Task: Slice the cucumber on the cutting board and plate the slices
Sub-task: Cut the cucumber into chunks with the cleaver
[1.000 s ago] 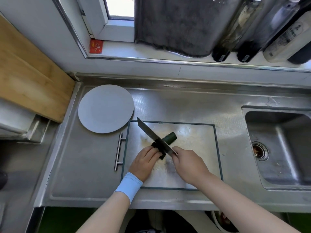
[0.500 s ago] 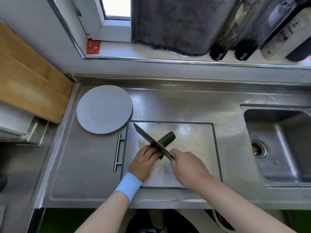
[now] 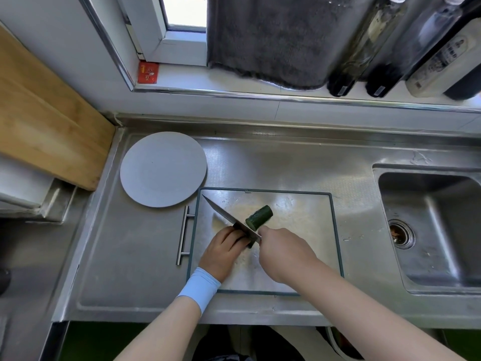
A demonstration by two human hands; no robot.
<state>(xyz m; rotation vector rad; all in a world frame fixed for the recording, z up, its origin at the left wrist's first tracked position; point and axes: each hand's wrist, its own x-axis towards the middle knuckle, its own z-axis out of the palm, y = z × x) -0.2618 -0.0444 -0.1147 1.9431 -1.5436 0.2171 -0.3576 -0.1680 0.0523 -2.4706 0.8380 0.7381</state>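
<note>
Right now my right grip (image 3: 285, 252) is clenched round the handle of the knife (image 3: 229, 218). The blade runs from my knuckles away to the far left, with its point toward the plate (image 3: 163, 169). My left grip (image 3: 221, 252) sits just left of the blade, fingers curled down over the near, dark stub of the cucumber (image 3: 260, 217), pinning it to the cutting board (image 3: 299, 217).

The rest of the cucumber lies on the far side of the blade, a short chunk whose pale cut face is turned back toward the edge. Its long axis runs away from me and a little to the right, so the blade crosses it nearly square. That crossing is what the next stroke depends on, I judge. The stub is under my left fingers, and the far chunk lies nearer my right knuckles.

The plate stands on the steel bench (image 3: 260, 165) at the board's far left corner. I see no slices on it, so plating has not begun.
</note>
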